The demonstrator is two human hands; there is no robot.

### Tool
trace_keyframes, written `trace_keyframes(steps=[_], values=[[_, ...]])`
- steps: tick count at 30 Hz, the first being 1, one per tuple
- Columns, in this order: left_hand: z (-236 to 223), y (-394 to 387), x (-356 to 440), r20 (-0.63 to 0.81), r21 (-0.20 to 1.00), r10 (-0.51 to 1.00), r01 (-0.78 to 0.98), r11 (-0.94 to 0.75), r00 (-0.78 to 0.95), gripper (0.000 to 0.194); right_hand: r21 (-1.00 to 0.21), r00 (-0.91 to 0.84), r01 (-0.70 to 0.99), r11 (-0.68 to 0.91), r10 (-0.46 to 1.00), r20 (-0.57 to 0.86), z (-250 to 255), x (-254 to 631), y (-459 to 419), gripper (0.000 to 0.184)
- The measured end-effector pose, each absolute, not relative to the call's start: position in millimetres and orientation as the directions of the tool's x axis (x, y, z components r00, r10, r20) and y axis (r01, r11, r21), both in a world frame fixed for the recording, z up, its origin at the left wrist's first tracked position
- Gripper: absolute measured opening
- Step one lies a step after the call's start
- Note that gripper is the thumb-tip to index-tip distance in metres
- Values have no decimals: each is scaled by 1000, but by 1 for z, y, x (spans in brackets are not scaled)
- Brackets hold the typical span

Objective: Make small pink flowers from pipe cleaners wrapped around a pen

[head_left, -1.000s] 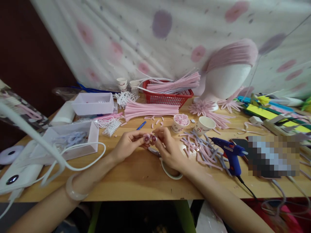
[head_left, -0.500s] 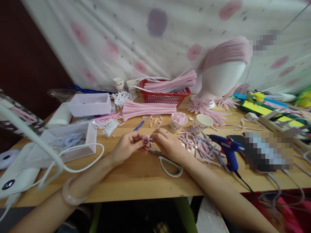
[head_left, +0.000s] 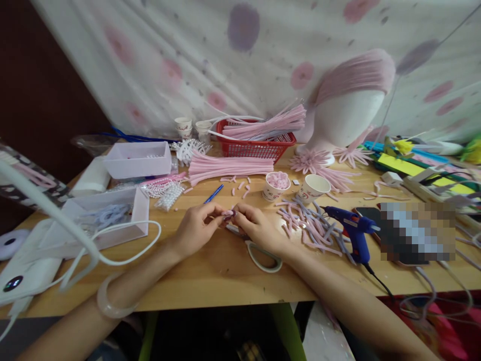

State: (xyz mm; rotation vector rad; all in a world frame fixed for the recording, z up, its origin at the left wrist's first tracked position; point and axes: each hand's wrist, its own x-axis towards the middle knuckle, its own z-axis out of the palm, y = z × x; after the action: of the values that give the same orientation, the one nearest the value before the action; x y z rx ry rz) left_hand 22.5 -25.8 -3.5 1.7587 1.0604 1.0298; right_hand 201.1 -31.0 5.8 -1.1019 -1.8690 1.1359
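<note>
Between my two hands, over the middle of the wooden table, is a small curled piece of pink pipe cleaner. The fingertips of my left hand pinch its left side. My right hand pinches it from the right, and the fingers hide most of it. Scissors with pale handles lie under my right hand, blades partly covered. A blue pen rests just beyond my fingers. Behind my right hand stands a paper cup filled with pink curled pieces, beside another paper cup.
Cut pink and grey pipe cleaner pieces lie right of my hands, near a blue glue gun. Behind are a pink pipe cleaner bundle, a red basket and a white foam head. A white box and cables sit left.
My right hand has turned, its fingers now meeting my left fingertips closely at the small piece. Less of the piece shows than before. The view has shifted slightly.
</note>
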Motion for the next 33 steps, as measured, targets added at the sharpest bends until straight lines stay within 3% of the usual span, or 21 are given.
trace_keyframes(steps=[2,4,10,13,18,22,27,33], values=[[-4,-26,23,203,936,933,222,-274,296,15,-983,-425,169,72,905,-6,4,199,-30,28],[-3,-25,23,159,968,940,140,-208,301,19,-996,-432,93,13,901,-28,4,200,-29,27],[0,-27,24,127,983,949,90,-159,287,24,-937,-421,244,252,898,132,5,203,-29,41],[3,-31,26,141,977,962,122,-173,234,21,-870,-430,323,371,877,215,3,201,-31,31],[10,-33,30,19,1000,964,-27,-12,265,25,-793,-430,353,496,839,334,1,202,-31,23],[10,-32,29,-29,994,958,-94,59,287,26,-801,-434,355,483,844,316,4,206,-29,24],[9,-32,30,-20,992,968,-115,50,250,27,-925,-358,237,297,912,201,1,203,-27,36],[6,-32,33,-74,993,954,-65,96,289,32,-835,-297,353,422,897,327,-10,197,-31,29]])
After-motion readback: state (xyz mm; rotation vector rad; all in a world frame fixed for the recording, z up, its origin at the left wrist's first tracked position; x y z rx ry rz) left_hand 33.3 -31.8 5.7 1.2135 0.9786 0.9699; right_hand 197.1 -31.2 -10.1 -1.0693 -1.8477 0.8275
